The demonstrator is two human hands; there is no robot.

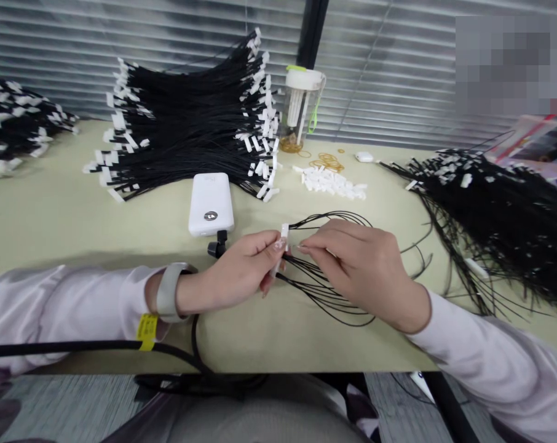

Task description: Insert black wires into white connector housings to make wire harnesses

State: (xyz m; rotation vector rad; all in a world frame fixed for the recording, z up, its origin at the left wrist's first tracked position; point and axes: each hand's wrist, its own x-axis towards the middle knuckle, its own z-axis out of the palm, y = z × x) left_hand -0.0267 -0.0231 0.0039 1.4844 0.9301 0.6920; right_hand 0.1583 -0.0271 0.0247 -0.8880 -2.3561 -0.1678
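My left hand (241, 267) pinches a small white plastic connector (284, 235) and a bunch of thin black wires (327, 289) that loop out to the right over the table. Facing it, my right hand (364, 264) has its fingers closed, pinching a wire end right at the connector. Both hands rest on the pale yellow-green table (52, 215) near its front edge. A grey watch sits on my left wrist.
A large stack of black wires with white tips (190, 129) lies at the back, another pile (500, 209) at the right, a third (15, 123) at far left. A white power bank (211, 203), loose white connectors (331, 181), rubber bands (327, 161) and a clear bottle (301, 104) stand behind my hands.
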